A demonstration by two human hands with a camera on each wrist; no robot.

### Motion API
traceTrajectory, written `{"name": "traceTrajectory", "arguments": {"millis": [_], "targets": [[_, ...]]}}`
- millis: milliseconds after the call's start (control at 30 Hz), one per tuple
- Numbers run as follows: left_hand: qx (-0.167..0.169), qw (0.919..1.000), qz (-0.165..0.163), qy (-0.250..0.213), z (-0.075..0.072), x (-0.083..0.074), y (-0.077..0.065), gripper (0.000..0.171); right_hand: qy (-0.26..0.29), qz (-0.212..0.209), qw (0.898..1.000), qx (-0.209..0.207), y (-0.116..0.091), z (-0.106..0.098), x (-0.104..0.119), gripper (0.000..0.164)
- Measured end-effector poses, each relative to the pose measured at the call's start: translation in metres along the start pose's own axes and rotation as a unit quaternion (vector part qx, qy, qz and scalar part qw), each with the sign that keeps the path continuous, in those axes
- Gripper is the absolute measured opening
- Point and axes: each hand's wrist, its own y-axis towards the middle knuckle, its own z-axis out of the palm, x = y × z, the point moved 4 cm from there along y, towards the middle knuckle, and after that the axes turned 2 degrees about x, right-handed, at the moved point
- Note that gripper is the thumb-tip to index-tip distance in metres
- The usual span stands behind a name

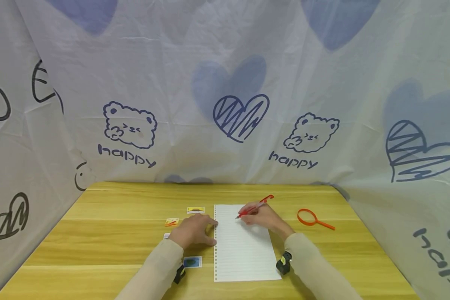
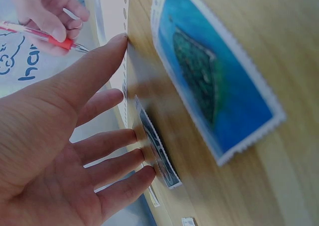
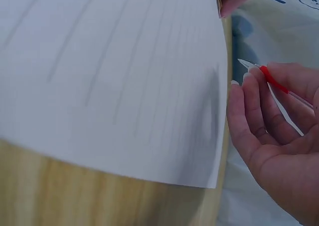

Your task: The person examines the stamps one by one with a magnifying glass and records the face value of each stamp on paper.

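A sheet of lined, hole-punched paper [image 1: 243, 254] lies on the table. My right hand [image 1: 261, 217] pinches a red pen [image 1: 267, 198] over its upper part, the bare tip pointing down and left, close over the lines; the right wrist view shows thumb and fingers around the pen's red grip [image 3: 271, 79]. At the punched edge rests my left hand [image 1: 194, 230], fingers spread, with thumb and fingertips at the paper's margin. Just below that hand is a blue stamp [image 1: 193, 262] with a green island. A darker stamp [image 2: 158, 148] lies beneath its fingers in the left wrist view.
Left of the paper are a yellow stamp [image 1: 196, 210], an orange-red stamp [image 1: 171, 222] and a partly hidden white-edged one [image 1: 166, 236]. An orange magnifying glass [image 1: 324, 225] lies to the right. A printed white curtain [image 1: 187, 137] hangs behind the wooden table [image 1: 108, 233].
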Motion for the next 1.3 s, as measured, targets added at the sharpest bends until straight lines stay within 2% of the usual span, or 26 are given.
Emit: {"name": "traceTrajectory", "arguments": {"millis": [200,467,800,1067,1300], "targets": [[-0.001,1.0,-0.004,0.004,0.0,0.0,0.001,0.057,0.005,0.03,1.0,0.002,0.006,0.008,-0.005,0.02],[0.003,0.9999,-0.013,0.005,0.0,0.0,0.002,0.058,0.01,0.027,1.0,-0.002,0.012,0.017,-0.002,0.022],[0.003,0.9999,-0.012,0.004,0.0,-0.001,0.002,0.058,0.004,0.06,0.998,-0.014,0.019,0.023,-0.001,0.016],[0.003,1.0,-0.006,0.004,0.001,0.0,0.002,0.058,-0.007,0.069,0.997,-0.022,0.02,0.027,0.001,0.015],[0.0,1.0,-0.004,0.004,0.001,0.001,0.003,0.058,-0.012,0.061,0.998,-0.019,0.023,0.029,0.001,0.016]]}}
